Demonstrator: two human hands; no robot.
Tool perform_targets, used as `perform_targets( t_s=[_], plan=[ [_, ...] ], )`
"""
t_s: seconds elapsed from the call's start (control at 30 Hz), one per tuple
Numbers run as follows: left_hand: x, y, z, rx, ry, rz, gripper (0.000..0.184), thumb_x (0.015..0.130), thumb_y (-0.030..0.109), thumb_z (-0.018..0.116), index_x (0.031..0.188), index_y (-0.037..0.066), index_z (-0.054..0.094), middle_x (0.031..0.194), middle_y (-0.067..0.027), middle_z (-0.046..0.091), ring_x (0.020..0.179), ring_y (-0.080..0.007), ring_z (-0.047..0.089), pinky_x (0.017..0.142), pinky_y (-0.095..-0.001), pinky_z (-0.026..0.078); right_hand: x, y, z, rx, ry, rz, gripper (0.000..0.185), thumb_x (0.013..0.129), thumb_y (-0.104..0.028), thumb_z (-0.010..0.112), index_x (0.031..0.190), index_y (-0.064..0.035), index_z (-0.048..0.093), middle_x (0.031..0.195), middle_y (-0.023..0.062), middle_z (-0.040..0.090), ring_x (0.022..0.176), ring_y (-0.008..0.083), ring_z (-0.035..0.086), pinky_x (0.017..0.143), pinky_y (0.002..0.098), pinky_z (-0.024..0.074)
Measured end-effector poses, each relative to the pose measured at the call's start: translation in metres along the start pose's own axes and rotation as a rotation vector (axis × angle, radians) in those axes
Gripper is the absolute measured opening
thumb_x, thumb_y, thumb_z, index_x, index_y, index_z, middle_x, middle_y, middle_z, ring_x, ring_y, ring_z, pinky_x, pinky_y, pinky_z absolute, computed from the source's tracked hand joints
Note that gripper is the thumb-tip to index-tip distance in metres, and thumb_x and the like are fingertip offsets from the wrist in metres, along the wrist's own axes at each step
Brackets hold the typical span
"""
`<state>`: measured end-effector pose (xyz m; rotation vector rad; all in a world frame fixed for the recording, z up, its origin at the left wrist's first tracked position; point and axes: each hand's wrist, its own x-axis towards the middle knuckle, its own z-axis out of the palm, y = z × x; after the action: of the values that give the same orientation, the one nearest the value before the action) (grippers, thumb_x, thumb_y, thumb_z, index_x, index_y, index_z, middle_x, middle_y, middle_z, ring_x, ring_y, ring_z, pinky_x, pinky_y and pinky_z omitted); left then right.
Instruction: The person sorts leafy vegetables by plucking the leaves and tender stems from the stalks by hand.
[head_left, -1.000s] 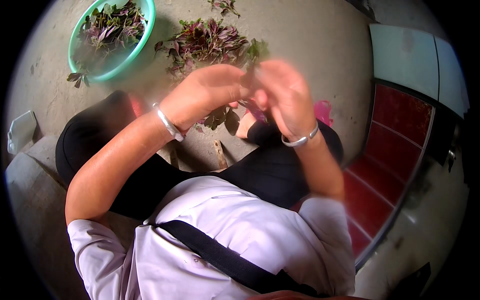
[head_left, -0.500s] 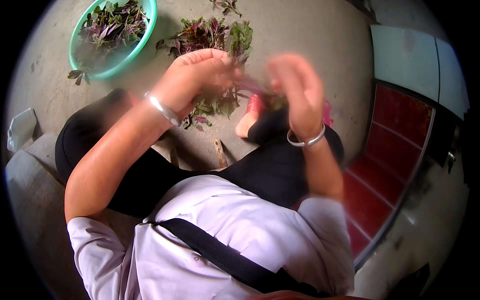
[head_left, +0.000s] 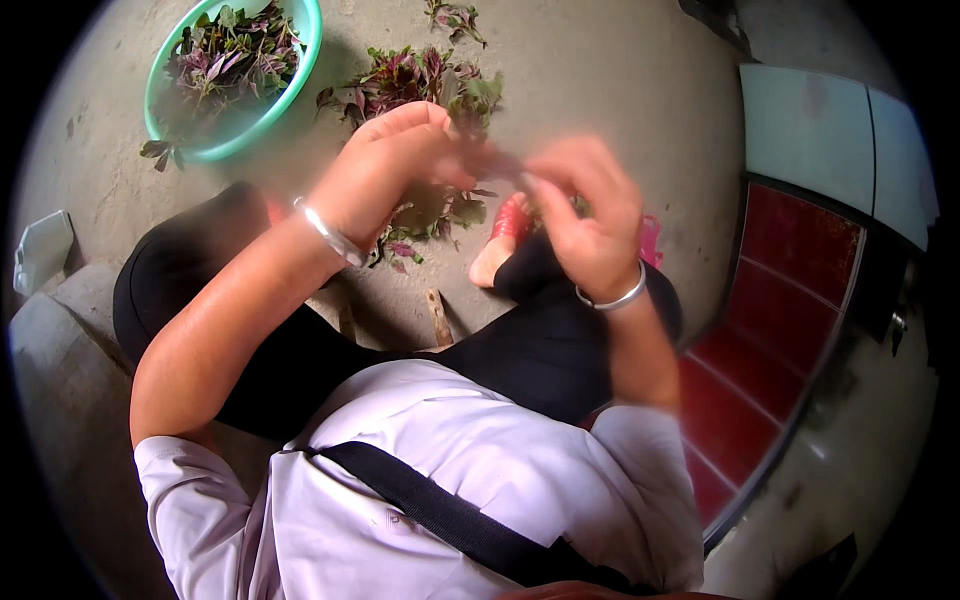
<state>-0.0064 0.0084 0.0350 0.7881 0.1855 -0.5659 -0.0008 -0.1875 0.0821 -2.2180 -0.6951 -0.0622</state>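
Note:
My left hand (head_left: 395,150), with a silver bangle at the wrist, is closed around a purple-green leafy stem that looks like red amaranth (head_left: 508,168). My right hand (head_left: 590,215) pinches the other end of that stem between thumb and fingers; its edges are slightly blurred. Behind my left hand lies a heap of the same purple and green leaves (head_left: 405,80) on the floor. Loose leaves (head_left: 430,215) are scattered below and between the hands, partly hidden by my left wrist.
A mint-green basin (head_left: 316,60) holding leafy stems stands at the upper left. One small sprig (head_left: 457,20) lies at the top. My foot in a red sandal (head_left: 511,220) is below the hands. Red tiles (head_left: 785,270) and pale panels (head_left: 805,120) border the right side.
My right hand has come down and inward, and its fingers now pinch the stem. My left hand stays nearly in place, still holding the stem.

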Motion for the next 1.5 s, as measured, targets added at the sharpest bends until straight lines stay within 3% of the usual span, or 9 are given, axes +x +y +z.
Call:
perform_targets(
  t_s=[0.27, 0.3, 0.4, 0.7, 0.8, 1.2, 1.5],
  plan=[
    [-0.003, -0.004, 0.011, 0.334, -0.069, 0.045, 0.039, 0.078, 0.004, 0.061, 0.114, 0.001, 0.045, 0.095, -0.0032, 0.058, 0.079, -0.0074, 0.055, 0.073, -0.0195, 0.044, 0.002, -0.005, 0.001, 0.076, 0.038, 0.003, 0.021, 0.066, 0.011, 0.058, 0.083, -0.0012, 0.058, 0.078, 0.0084, 0.055, 0.066, 0.0164, 0.055, 0.053, 0.0245, 0.044],
    [-0.003, -0.007, 0.01, 0.406, -0.042, 0.096, 0.036, 0.079, 0.006, 0.061, 0.113, 0.0, 0.048, 0.094, -0.0025, 0.058, 0.08, -0.0066, 0.054, 0.074, -0.0195, 0.044, 0.002, -0.005, 0.001, 0.088, 0.036, 0.009, 0.02, 0.066, 0.011, 0.058, 0.083, -0.001, 0.058, 0.078, 0.0085, 0.055, 0.066, 0.0166, 0.055, 0.054, 0.0246, 0.0443],
    [-0.003, -0.004, 0.006, 0.479, 0.006, -0.034, 0.026, 0.081, 0.008, 0.059, 0.105, 0.0, 0.054, 0.092, -0.0025, 0.059, 0.078, -0.0067, 0.054, 0.073, -0.0199, 0.044, 0.002, 0.0, 0.003, 0.117, 0.031, -0.066, 0.019, 0.067, 0.011, 0.057, 0.081, -0.0008, 0.057, 0.079, 0.0085, 0.056, 0.069, 0.0169, 0.056, 0.058, 0.0252, 0.045],
    [-0.006, 0.0, 0.008, 0.225, 0.073, -0.076, 0.019, 0.081, 0.009, 0.059, 0.098, 0.002, 0.059, 0.088, -0.0011, 0.06, 0.074, -0.0072, 0.054, 0.071, -0.0198, 0.044, -0.001, 0.003, 0.005, 0.262, 0.044, 0.041, 0.019, 0.069, 0.011, 0.055, 0.084, -0.0002, 0.056, 0.083, 0.0083, 0.056, 0.07, 0.0139, 0.056, 0.062, 0.0234, 0.0458],
    [-0.006, -0.001, 0.011, 0.295, 0.047, -0.059, 0.018, 0.081, 0.01, 0.059, 0.098, 0.002, 0.059, 0.085, -0.0004, 0.06, 0.071, -0.0065, 0.053, 0.069, -0.0194, 0.044, -0.004, 0.0, 0.007, 0.391, 0.04, 0.187, 0.018, 0.072, 0.011, 0.054, 0.086, 0.0004, 0.055, 0.084, 0.0081, 0.056, 0.069, 0.0118, 0.057, 0.061, 0.0221, 0.0463],
    [-0.008, 0.001, 0.011, 0.223, 0.037, -0.104, 0.013, 0.082, 0.015, 0.059, 0.09, 0.004, 0.059, 0.08, 0.0004, 0.059, 0.067, -0.0051, 0.053, 0.065, -0.0182, 0.043, -0.004, -0.003, 0.006, 0.486, -0.001, 0.174, 0.018, 0.073, 0.012, 0.049, 0.086, 0.001, 0.055, 0.085, 0.0073, 0.053, 0.067, 0.0106, 0.056, 0.059, 0.0206, 0.0472],
    [-0.007, -0.002, 0.009, 0.091, 0.023, -0.147, 0.015, 0.084, 0.019, 0.057, 0.086, 0.004, 0.058, 0.077, -0.0003, 0.059, 0.064, -0.0053, 0.052, 0.062, -0.017, 0.043, -0.005, -0.007, 0.007, 0.371, 0.028, 0.23, 0.017, 0.071, 0.007, 0.052, 0.086, 0.0, 0.057, 0.081, 0.0078, 0.054, 0.067, 0.0117, 0.055, 0.059, 0.0221, 0.0459]
  ],
)
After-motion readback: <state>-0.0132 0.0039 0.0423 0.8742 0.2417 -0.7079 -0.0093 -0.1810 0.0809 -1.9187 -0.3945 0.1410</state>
